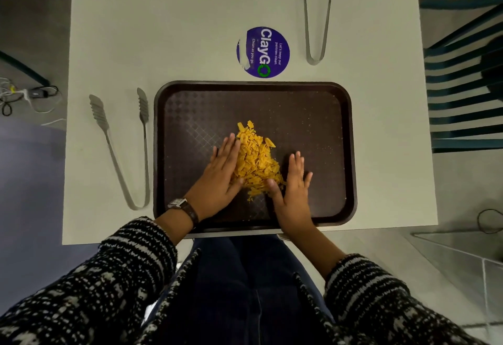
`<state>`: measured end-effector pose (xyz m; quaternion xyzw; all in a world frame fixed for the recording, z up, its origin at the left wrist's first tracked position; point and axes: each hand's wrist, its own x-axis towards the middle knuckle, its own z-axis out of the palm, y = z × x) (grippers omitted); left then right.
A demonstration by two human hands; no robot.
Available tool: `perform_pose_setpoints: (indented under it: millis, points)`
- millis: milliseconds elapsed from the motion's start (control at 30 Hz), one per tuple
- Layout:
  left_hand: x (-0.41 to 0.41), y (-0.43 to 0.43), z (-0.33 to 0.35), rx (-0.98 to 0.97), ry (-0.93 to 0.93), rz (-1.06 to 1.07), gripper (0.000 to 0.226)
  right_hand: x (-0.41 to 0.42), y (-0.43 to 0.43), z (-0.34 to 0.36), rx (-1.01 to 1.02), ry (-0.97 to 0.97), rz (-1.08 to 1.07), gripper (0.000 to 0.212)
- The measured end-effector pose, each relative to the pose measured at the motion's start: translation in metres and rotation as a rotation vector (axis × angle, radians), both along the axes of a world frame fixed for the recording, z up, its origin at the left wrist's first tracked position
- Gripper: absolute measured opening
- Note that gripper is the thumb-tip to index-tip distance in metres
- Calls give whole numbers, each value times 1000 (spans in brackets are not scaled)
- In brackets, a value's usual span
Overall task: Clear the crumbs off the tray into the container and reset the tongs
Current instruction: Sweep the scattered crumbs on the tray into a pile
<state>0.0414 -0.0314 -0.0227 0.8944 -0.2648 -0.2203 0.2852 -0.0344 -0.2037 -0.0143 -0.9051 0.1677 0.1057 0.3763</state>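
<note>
A dark brown tray lies at the table's near edge. On it sits a pile of yellow-orange crumbs, a little below its middle. My left hand lies flat with fingers together, pressed against the pile's left side. On the pile's right side my right hand is flat too, its thumb touching the crumbs. Neither hand holds anything. One pair of metal tongs lies on the table left of the tray. A second pair of tongs lies at the far right. No container is in view.
A round purple sticker is stuck to the white table just beyond the tray. A dark slatted chair stands at the table's right. Cables lie on the floor at the left. A few specks dot the tray's right part.
</note>
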Motion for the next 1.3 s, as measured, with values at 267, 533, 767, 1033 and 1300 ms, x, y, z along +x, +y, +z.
perform_pose_setpoints:
  millis: [267,533,767,1033,1300]
  points:
    - [20,-40,-10,-33,-42,196,61,15,45,-12,53,-95,-276,85]
    - [11,-55,-13,-152,-4,153,59,37,62,-20,214,-207,-289,83]
    - [7,-60,3,-496,330,396,51,46,73,-7,537,-254,-507,67]
    - [25,-71,34,-894,733,1044,31,76,68,38,1268,-228,-1060,37]
    - [34,-73,52,-1155,1109,1164,28,83,65,56,1523,-214,-1257,33]
